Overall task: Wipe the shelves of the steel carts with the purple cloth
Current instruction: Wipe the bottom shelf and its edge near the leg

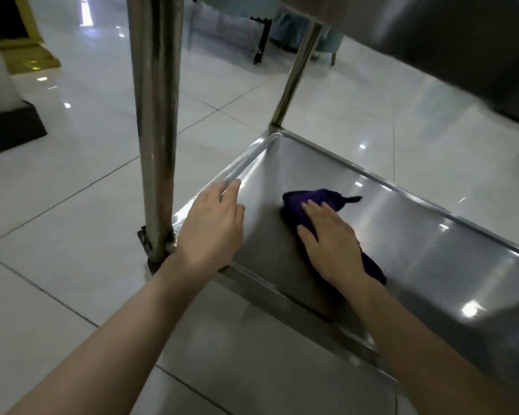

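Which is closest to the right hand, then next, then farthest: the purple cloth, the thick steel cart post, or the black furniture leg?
1. The purple cloth, right under the right hand.
2. The thick steel cart post, at the steel shelf's near-left corner.
3. The black furniture leg, far back in the room.

Probably a dining hall: polished tiled floor (72, 181); teal-skirted furniture (297, 28) well beyond the right hand (333, 244).

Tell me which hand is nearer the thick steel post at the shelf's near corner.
Left. The left hand rests on the shelf rim, just right of the post. The right hand presses the purple cloth farther right, away from it.
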A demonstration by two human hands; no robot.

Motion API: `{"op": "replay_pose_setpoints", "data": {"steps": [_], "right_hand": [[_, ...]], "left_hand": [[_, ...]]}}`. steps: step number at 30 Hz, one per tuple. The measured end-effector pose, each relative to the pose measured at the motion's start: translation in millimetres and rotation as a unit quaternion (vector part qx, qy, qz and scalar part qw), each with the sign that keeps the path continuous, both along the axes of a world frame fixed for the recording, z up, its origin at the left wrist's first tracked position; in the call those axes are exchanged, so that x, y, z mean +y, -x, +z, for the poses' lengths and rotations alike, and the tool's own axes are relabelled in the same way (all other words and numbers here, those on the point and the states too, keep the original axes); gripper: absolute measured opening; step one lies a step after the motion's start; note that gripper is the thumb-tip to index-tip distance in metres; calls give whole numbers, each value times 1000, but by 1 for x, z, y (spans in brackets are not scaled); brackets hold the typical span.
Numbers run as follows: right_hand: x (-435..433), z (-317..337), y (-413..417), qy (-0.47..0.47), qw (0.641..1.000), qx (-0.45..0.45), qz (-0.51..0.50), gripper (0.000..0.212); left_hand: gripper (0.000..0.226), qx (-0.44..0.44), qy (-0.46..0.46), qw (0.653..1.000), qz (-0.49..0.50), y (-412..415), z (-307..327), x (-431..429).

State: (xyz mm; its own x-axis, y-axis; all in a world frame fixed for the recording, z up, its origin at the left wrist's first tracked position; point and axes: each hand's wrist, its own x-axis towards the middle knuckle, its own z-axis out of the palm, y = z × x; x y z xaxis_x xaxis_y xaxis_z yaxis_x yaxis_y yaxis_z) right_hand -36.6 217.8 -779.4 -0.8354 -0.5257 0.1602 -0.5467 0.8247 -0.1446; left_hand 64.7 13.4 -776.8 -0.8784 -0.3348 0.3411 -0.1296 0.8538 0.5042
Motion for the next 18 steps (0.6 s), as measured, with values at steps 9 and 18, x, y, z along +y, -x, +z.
{"op": "replay_pose_setpoints", "data": {"steps": [9, 18], "right_hand": [[-120, 9, 78, 8, 999, -35, 29, 56], [111, 13, 73, 8, 968, -28, -251, 54]], "left_hand": [[43, 7, 64, 998, 16, 3, -2, 2], [45, -33, 15, 999, -8, -4, 5, 8]]}}
